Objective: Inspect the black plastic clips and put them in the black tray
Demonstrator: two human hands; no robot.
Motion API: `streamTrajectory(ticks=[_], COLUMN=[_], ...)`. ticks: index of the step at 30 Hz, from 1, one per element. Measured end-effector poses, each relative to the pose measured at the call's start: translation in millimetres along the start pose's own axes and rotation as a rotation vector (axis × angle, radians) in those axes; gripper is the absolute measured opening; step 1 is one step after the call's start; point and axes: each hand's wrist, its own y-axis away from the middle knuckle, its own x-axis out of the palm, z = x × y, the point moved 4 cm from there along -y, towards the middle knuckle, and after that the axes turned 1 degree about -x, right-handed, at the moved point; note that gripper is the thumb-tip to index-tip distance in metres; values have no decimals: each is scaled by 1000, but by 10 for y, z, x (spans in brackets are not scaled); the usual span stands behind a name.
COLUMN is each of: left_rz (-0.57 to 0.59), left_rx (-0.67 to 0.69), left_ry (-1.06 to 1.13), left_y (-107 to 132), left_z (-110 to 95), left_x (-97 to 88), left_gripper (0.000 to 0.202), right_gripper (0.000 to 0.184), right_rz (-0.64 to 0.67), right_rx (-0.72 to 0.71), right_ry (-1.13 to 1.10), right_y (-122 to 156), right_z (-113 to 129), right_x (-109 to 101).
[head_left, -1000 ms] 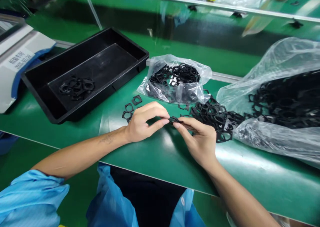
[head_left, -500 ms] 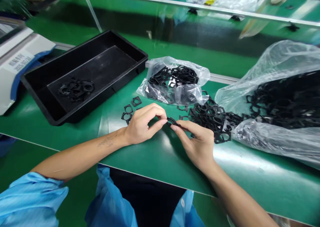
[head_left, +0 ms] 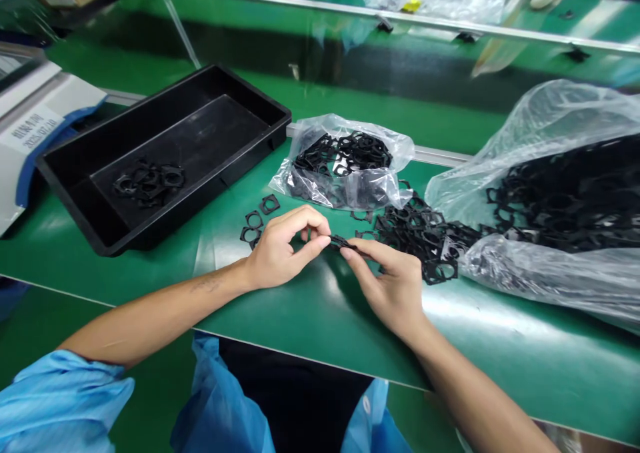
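Between my two hands, above the green table, is a thin black plastic frame part [head_left: 343,241], seen nearly edge-on. My left hand [head_left: 287,246] pinches its left end between thumb and forefinger. The thumb and fingers of my right hand [head_left: 393,283] are closed on its right end. Whether it is one part or several together, I cannot tell. Beside my left hand lie several loose black frames [head_left: 254,220] with round openings. Behind my right hand spreads a pile of similar black frames [head_left: 417,230].
A black tray [head_left: 225,173] at the left holds several black frames. An open clear bag [head_left: 350,190] of frames stands behind my hands; a larger plastic bag [head_left: 540,273] spills frames at right. A white and blue machine [head_left: 45,120] stands far left. A clear panel [head_left: 330,86] rises behind.
The whole view has shifted slightly, so things appear a little further left. Both hands keep their hold on the black frame part, with little visible change.
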Motion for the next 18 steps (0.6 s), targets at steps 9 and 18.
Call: streamTrajectory(ticks=[9, 18], left_rz=[-37, -16], left_rx=[126, 368], left_ry=[-130, -157], left_y=[-28, -37], left_z=[-26, -45], left_x=[-40, -50], left_gripper=[9, 7], right_gripper=[27, 39], right_rz=[266, 323], right_rx=[537, 679], right_ry=[-713, -806], right_y=[-80, -61], right_z=[-140, -163], right_x=[93, 145])
